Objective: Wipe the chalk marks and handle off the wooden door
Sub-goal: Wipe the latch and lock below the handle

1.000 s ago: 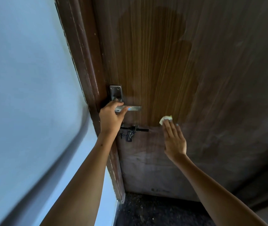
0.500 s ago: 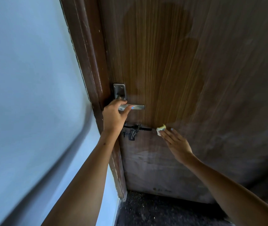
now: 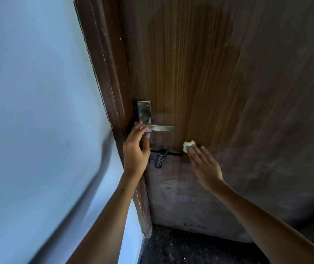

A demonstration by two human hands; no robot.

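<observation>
The left hand is loosening off the metal handle: half a second ago its fingers were wrapped over the lever near the plate, and now they are straightening, with only the fingertips touching the lever's inner end and the thumb hanging free below it. The right hand is pressing a small pale cloth flat against the wooden door, its fingers straight and close together, the cloth peeking out past the fingertips. That cloth is sitting below the handle's free end and just beside the tip of the black bolt, a little higher than it was half a second ago, when it was level with the bolt. The panel above the handle is looking cleaner and warmer in tone, while the part of the door below the bolt is carrying a dull, greyish, smeared haze that is probably chalk residue. With the left hand easing away, the lever is becoming clear for wiping, so the handle is likely the coming target, though the hazy lower panel appears to need more passes. The dark floor is lying below the door, and a pale blue wall is standing beyond the frame on the handle's side.
</observation>
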